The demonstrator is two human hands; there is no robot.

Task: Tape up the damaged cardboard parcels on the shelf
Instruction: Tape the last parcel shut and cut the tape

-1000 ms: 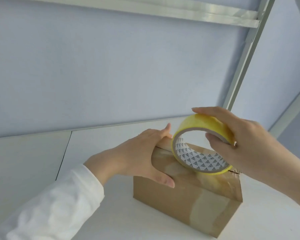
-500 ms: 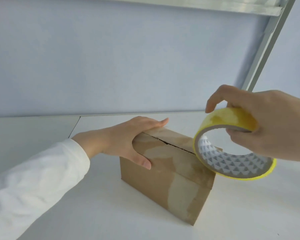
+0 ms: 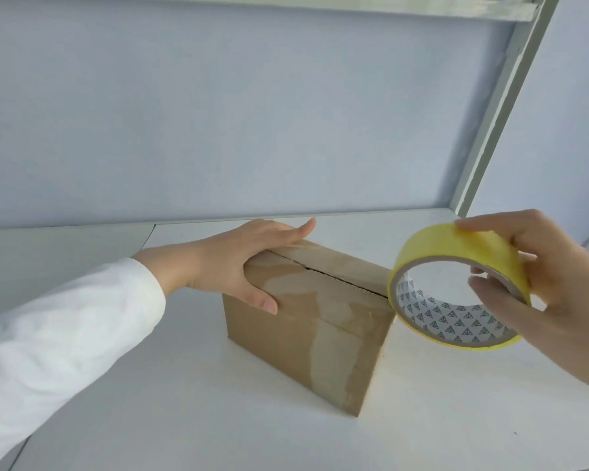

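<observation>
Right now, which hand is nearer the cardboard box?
Left. The left hand rests on the top of the cardboard box, at its left end; the right hand holds the yellow tape roll just off its right end.

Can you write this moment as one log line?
left hand: rests on cardboard box | right hand: holds yellow tape roll | top seam: open

white shelf (image 3: 218, 426), matt surface, panel joint (image 3: 148, 234) at rear left. one brown cardboard parcel (image 3: 306, 338) standing directly on it near the middle, set at an angle to the back edge. top seam of parcel gaping; glossy tape patches on top and front face. grey metal upright (image 3: 495, 130) at rear right corner.
</observation>
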